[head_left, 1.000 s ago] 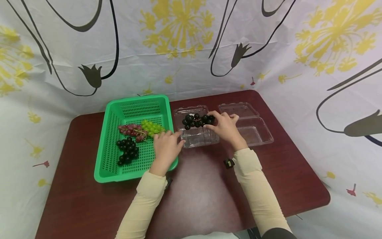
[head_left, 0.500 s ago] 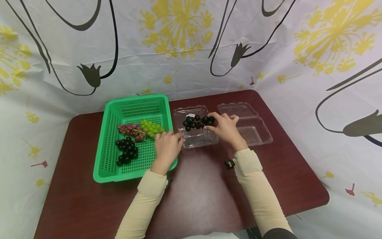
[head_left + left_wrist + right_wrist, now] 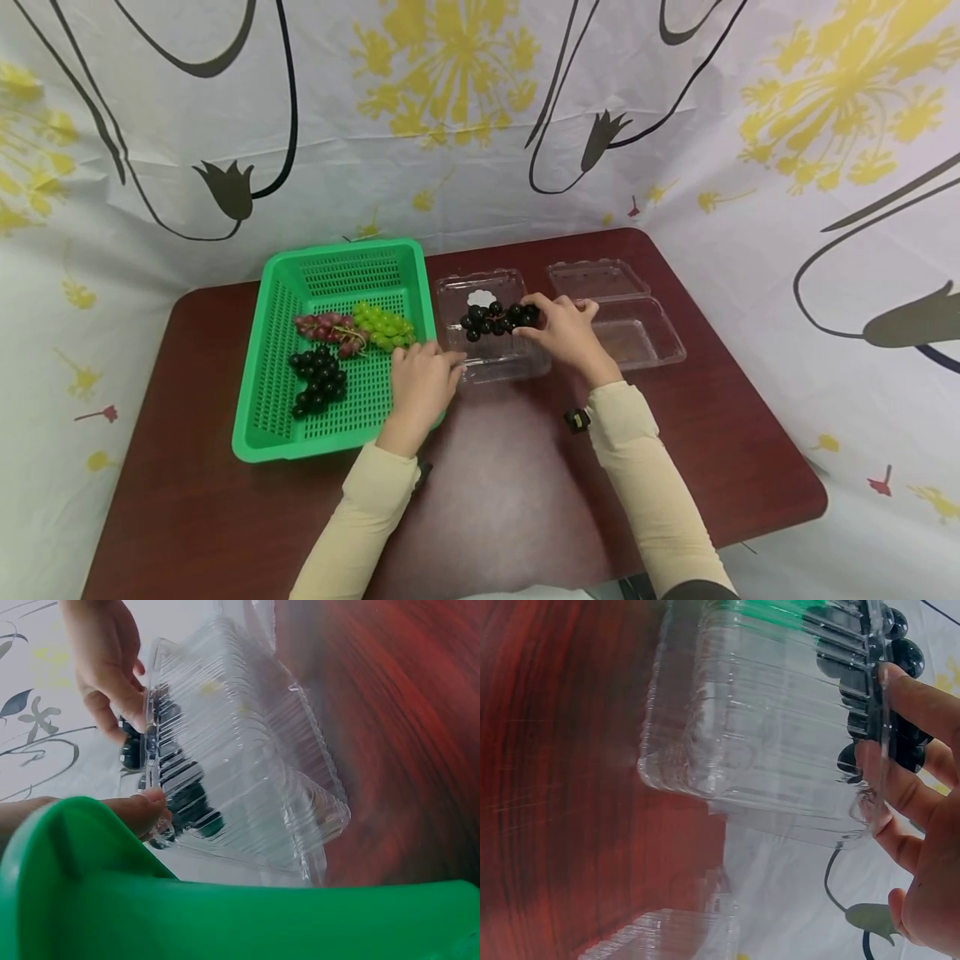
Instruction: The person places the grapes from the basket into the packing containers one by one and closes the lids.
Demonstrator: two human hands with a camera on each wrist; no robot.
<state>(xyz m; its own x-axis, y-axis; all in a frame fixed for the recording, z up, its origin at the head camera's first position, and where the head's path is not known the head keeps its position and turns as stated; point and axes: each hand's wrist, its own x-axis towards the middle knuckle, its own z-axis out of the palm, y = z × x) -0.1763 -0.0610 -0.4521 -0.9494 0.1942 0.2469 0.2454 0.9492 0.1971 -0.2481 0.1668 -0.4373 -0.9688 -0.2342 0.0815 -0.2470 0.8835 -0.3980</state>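
Observation:
My right hand (image 3: 564, 332) pinches one end of a bunch of black grapes (image 3: 482, 321), which stretches left across the opened clear plastic container (image 3: 502, 368). In the right wrist view, several black grapes (image 3: 907, 658) show at the container's rim, and my fingertips lie right beside them. My left hand (image 3: 423, 383) reaches over the right rim of the green basket (image 3: 322, 450), its thumb and finger at the container's near left corner. The left wrist view has these fingertips (image 3: 155, 802) on the container's rim, the rest of that hand hidden behind the basket.
Inside the basket lie red grapes (image 3: 330, 327), green grapes (image 3: 384, 323) and another black bunch (image 3: 318, 379). A second opened clear container (image 3: 633, 335) stands to the right on the dark red table (image 3: 720, 450). Behind the table hangs a white patterned cloth (image 3: 480, 192).
The near container, the black grapes and both hands have shifted slightly toward me. A white patch in the container shows more fully. The second container and the basket stay put.

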